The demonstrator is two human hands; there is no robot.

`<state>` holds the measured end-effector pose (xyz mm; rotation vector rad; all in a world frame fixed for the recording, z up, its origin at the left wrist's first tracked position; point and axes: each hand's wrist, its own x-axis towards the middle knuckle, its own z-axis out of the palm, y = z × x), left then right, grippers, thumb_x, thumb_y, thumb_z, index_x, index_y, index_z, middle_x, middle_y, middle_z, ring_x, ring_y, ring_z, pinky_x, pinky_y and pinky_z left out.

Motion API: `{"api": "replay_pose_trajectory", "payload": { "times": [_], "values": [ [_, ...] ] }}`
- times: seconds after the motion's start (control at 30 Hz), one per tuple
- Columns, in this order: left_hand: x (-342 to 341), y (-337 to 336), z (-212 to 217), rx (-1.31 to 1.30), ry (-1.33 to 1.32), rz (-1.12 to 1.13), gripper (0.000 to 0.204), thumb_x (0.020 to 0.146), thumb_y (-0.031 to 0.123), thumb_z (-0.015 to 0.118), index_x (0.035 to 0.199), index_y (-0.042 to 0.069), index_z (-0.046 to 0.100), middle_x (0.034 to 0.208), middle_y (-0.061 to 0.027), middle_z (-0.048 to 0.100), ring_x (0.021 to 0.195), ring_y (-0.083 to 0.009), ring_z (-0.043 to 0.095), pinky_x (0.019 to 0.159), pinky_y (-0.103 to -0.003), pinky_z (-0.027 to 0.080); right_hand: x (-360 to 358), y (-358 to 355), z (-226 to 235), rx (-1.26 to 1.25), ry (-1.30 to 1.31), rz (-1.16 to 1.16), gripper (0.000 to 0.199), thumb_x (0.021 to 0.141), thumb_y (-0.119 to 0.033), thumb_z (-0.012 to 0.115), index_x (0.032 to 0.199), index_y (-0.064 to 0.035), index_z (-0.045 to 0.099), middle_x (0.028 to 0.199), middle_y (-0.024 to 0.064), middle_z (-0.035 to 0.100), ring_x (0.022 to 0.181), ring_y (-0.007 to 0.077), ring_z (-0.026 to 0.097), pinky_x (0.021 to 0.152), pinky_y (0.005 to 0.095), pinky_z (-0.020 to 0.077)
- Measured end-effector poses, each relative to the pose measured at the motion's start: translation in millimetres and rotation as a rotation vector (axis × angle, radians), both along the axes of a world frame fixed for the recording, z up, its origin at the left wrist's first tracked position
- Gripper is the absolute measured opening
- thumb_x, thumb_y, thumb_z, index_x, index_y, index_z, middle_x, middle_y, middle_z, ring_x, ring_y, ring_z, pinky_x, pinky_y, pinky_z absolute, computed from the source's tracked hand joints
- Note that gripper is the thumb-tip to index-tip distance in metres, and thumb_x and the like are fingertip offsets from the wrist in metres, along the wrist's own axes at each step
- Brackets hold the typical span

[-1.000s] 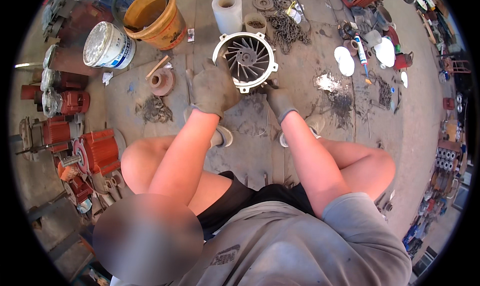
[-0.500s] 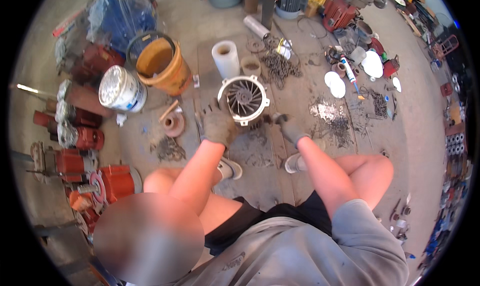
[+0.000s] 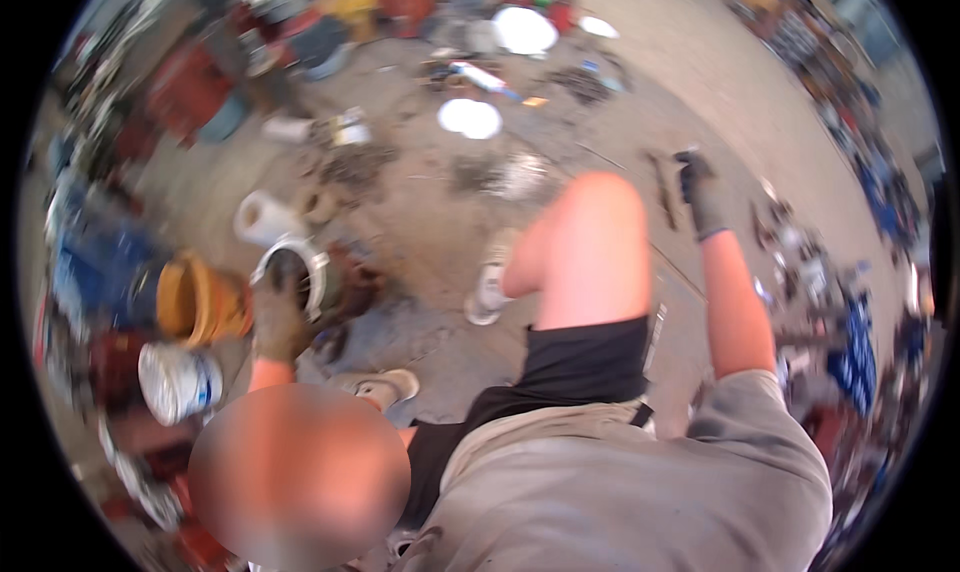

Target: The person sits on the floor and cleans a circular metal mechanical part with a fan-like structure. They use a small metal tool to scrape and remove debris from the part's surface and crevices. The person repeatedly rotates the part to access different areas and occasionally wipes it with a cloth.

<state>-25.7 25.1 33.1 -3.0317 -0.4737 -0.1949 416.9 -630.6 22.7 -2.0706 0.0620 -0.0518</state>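
Observation:
The round metal motor housing (image 3: 318,272), with a pale rim, stands on the floor at the left. My gloved left hand (image 3: 278,317) is closed over its near-left rim, and the fingers reach into the opening. Its inside is mostly hidden by the hand and by blur. Far off to the right, my gloved right hand (image 3: 705,194) is stretched out low over the floor. A thin dark tool (image 3: 662,190) lies just left of that hand, apart from it as far as I can see. Motion smears the right fingers, so whether they hold anything is unclear.
Beside the housing are a white roll (image 3: 268,220), an orange bucket (image 3: 195,300) and a white bucket (image 3: 180,384). White discs (image 3: 470,119) and a sealant tube (image 3: 482,78) lie farther ahead. Small metal parts (image 3: 790,242) are scattered right of my right hand.
My view has swung right, so everything sits farther left and blurs. The right hand has left the housing's side and moved far right. The left hand has shifted onto the housing's rim.

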Motion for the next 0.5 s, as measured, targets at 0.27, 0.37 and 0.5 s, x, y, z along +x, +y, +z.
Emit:
{"api": "replay_pose_trajectory", "payload": {
  "times": [0.27, 0.37, 0.5],
  "values": [
    [45.4, -39.4, 6.7, 0.156, 0.296, 0.489, 0.128, 0.08, 0.055, 0.096, 0.181, 0.013, 0.03, 0.152, -0.0371, 0.055, 0.139, -0.0543, 0.057, 0.117, -0.058, 0.05, -320.5, -155.5, -267.4, 0.006, 0.753, -0.327, 0.035, 0.112, -0.033, 0.06, 0.115, -0.0078, 0.083, 0.083, 0.0112, 0.077, 0.065, 0.02, 0.07, 0.057, 0.04, 0.0536],
    [54.9, -37.0, 20.6, 0.233, 0.364, 0.532, 0.124, 0.082, 0.054, 0.094, 0.181, 0.014, 0.03, 0.151, -0.0358, 0.056, 0.135, -0.0518, 0.062, 0.111, -0.057, 0.055, -398.3, -157.9, -317.8, -0.016, 1.087, -0.174, 0.032, 0.112, -0.024, 0.056, 0.123, -0.0089, 0.083, 0.099, 0.0166, 0.084, 0.082, 0.0288, 0.081, 0.074, 0.0453, 0.0645],
    [45.8, -29.9, -51.0, 0.101, 0.338, 0.525, 0.121, 0.081, 0.053, 0.095, 0.178, 0.01, 0.037, 0.139, -0.0344, 0.067, 0.125, -0.048, 0.071, 0.107, -0.052, 0.058, -415.3, -317.5, -386.6, -0.132, 0.974, -0.188, 0.023, 0.111, -0.026, 0.063, 0.121, -0.0129, 0.079, 0.092, 0.0122, 0.081, 0.075, 0.0265, 0.077, 0.066, 0.0465, 0.0599]
  ]
}}
